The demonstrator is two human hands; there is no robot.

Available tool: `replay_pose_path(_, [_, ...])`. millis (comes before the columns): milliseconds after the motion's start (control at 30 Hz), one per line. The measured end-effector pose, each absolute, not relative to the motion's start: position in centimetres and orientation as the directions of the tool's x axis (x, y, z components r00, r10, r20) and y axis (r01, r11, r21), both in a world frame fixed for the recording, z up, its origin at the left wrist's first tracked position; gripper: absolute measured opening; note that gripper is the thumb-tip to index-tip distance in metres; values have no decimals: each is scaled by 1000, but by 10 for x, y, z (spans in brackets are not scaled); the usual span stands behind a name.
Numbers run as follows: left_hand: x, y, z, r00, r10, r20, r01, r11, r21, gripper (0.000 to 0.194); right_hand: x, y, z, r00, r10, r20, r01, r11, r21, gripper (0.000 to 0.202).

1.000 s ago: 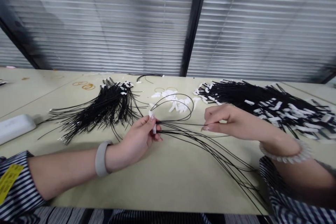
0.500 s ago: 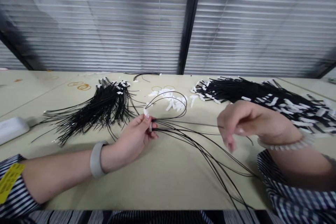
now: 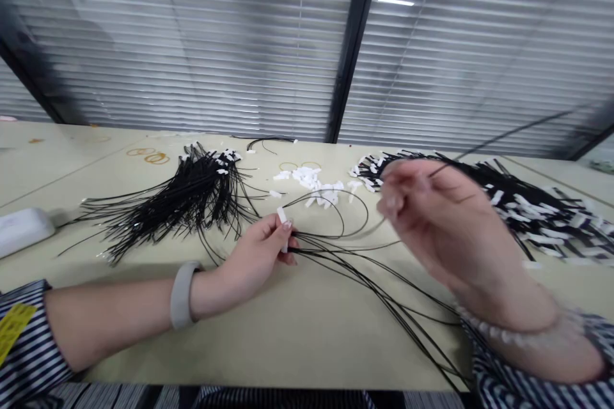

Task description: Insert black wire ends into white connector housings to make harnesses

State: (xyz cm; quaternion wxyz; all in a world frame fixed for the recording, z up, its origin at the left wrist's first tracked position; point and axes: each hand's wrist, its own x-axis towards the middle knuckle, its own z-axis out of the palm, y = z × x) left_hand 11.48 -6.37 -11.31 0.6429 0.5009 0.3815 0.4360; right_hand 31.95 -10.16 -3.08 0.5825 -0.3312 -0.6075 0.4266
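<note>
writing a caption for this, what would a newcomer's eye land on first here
Probably the big tangle of black wires with white tips, left of centre on the pale table, and the larger heap of black wires with white pieces at the far right. Between them, the left hand grips a fanned bunch of thin black wires.
</note>
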Motion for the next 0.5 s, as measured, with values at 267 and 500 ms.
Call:
replay_pose_path(267, [113,-73,-107,484,872,69,-80,-35,996,18,299,-88,-68,-255,965,-59,-254,-126,-959,21])
replay_pose_path(500, [113,-72,-106,478,876,57,-54,-36,998,16,300,-93,-69,-271,955,-122,-175,-174,-969,20])
